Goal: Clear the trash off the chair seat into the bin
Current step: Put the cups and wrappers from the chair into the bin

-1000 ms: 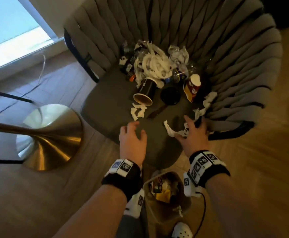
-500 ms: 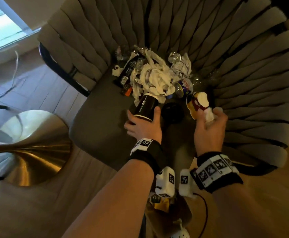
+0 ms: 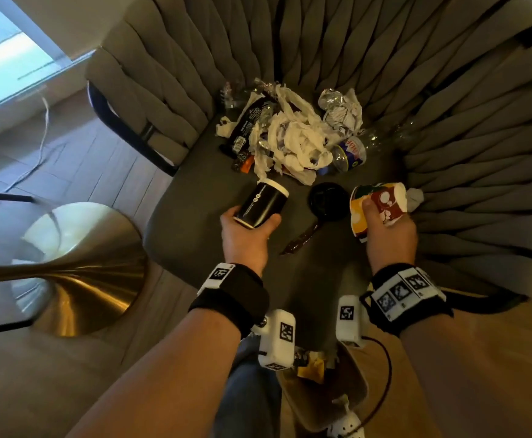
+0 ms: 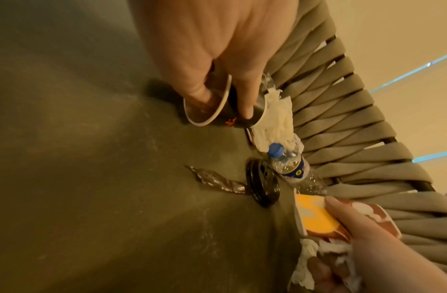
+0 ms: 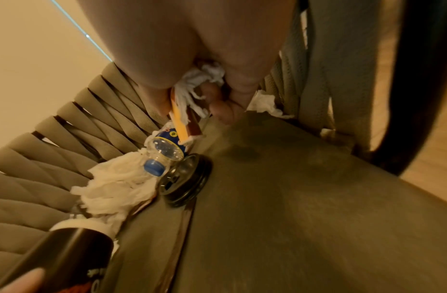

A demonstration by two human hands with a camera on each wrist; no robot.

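My left hand (image 3: 245, 230) grips a black paper cup (image 3: 263, 205) by its open end, thumb inside the rim (image 4: 204, 99), just above the grey chair seat (image 3: 195, 222). My right hand (image 3: 384, 229) holds a red, yellow and white paper cup (image 3: 378, 203) together with shreds of white tissue (image 5: 192, 89). Further back on the seat lie a heap of white tissue (image 3: 293, 140), a clear plastic bottle with a blue cap (image 4: 287, 164), crumpled foil (image 3: 340, 109) and dark wrappers (image 3: 248, 121). A black cup lid (image 3: 327, 200) and a brown wrapper strip (image 3: 299, 241) lie between my hands. The bin (image 3: 346, 399) stands on the floor under my wrists.
The chair's woven grey back (image 3: 448, 90) curves round the seat on the far and right sides. A brass lamp base (image 3: 78, 270) stands on the wooden floor at left. A white shoe (image 3: 345, 429) is beside the bin.
Both hands went forward from the seat's front edge. The left one took hold of the black cup and drew it back; the right one gathered tissue and took hold of the coloured cup.
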